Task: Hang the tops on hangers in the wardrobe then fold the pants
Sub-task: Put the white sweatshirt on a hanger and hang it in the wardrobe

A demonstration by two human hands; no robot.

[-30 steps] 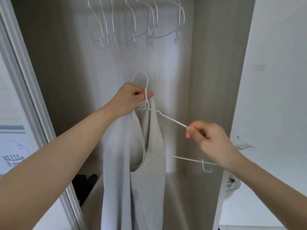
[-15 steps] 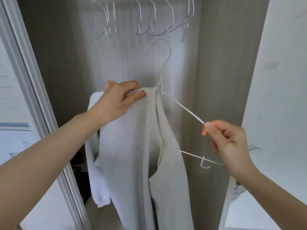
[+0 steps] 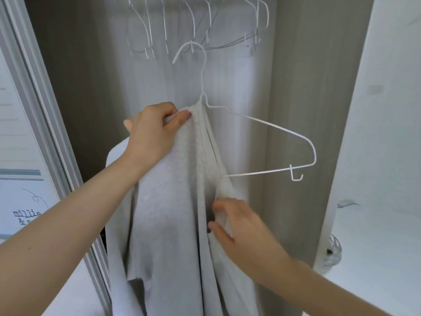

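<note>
A white wire hanger [image 3: 262, 142] carries a pale grey top [image 3: 173, 213], one shoulder draped over its left arm while the right arm juts bare. Above, empty hangers [image 3: 196, 26] hang inside the wardrobe [image 3: 293, 110].

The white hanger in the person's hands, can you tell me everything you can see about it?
The white hanger looks like thin coated wire, with a curved hook on top, sloping shoulders, a straight bottom bar and a tiny hook near its right corner. It is held up inside the wardrobe, not on any rail. Its right half is bare; its left half is hidden inside the pale grey top. The left hand grips the fabric beside its neck. The right hand touches only the top.
</note>
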